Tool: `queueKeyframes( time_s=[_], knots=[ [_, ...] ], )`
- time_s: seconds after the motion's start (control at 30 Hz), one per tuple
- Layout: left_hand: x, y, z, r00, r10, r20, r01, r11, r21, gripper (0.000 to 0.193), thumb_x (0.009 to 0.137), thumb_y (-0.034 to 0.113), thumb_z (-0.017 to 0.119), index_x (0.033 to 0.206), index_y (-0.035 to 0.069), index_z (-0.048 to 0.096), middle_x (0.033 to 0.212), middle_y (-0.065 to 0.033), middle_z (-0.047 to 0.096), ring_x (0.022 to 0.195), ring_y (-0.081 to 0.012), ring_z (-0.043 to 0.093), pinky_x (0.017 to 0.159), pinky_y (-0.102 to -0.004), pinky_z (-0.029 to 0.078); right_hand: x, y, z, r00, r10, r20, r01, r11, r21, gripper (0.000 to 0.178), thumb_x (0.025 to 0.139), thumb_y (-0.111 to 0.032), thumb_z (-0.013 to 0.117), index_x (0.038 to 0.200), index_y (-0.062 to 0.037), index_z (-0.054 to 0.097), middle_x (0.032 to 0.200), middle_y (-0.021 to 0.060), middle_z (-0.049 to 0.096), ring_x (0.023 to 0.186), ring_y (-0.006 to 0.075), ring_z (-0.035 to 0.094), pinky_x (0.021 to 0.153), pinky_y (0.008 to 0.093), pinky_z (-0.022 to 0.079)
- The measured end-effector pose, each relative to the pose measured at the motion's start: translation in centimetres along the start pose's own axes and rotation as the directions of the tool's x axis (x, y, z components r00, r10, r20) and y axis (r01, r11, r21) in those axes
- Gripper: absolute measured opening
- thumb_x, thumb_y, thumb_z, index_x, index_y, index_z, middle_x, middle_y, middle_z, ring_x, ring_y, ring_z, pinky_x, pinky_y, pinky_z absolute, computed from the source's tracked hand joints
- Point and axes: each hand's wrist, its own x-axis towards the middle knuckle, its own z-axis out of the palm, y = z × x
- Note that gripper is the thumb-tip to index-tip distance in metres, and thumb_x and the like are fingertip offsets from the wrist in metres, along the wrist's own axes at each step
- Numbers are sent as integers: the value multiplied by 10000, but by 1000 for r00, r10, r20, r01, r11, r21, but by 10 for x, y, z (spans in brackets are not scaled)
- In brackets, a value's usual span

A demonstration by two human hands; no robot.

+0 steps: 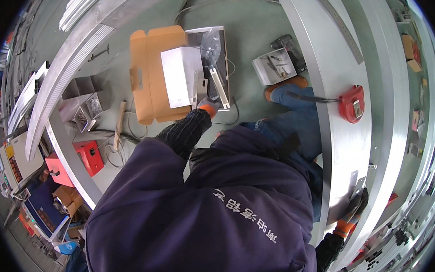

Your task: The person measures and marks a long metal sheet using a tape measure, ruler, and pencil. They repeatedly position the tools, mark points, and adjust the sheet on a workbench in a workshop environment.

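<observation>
left grip [210, 105] at carton [145, 97] | right grip [356, 208] by beam [348, 149] | hold unclear

From my remote station I saw 1 drill [282, 42] just beside 1 white box [261, 74] of small tools on the grey-green floor [252, 16]. Farther left, 1 wooden strip [120, 123] lay between grey bins [71, 109] and looped cable, near a red case [92, 158].

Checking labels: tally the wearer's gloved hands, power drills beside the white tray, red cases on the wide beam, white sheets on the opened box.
Gloved left hand and right hand: 2
Power drill: 1
Red rounded case: 1
White sheet: 1
Total: 5
</observation>
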Motion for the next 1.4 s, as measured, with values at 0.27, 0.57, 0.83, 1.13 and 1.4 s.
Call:
queueKeyframes(
  time_s=[0.27,0.57,0.83,1.13,1.4],
  knots=[
    [71,28,41,936,77,345,-310,647,697,324,983,327,598,1260,204,712,1253,-57,715,1190,-316,668,907,-506,532,2,-10,1,999,40,-13,-40,998,-38,519,1093,-371,481,1462,-6,483,1421,177,569,1313,318,545,1110,432,425],
    [85,52,53,948,-170,269,-105,630,770,378,986,455,589,1273,234,696,1308,37,666,1260,-228,603,1011,-407,454,-5,-1,-2,991,118,-64,-117,993,9,467,1079,-286,528,1444,6,517,1382,161,600,1231,261,586,1061,382,461],
    [114,27,55,968,-252,17,246,957,153,437,1012,456,520,1276,138,665,1247,-96,676,1193,-285,634,1004,-425,481,12,-36,4,988,153,-18,-153,988,1,439,1080,-278,521,1419,1,532,1341,134,612,1236,228,583,1076,363,449],
    [188,-1,54,951,-279,131,271,555,-787,538,1021,485,464,1285,45,625,1223,-194,680,1127,-364,656,990,-435,511,65,-86,-5,953,129,-274,-81,980,180,468,1100,-341,452,1329,44,590,1176,156,695,1153,255,641,1042,393,475],
    [154,35,2,929,-231,289,365,696,-618,425,1003,478,497,1209,139,650,903,-139,693,711,-314,663,548,-504,469,128,-203,62,950,-309,-53,314,938,149,365,1109,-181,430,1368,47,549,1168,181,696,1104,276,682,1001,374,518]
  ],
)
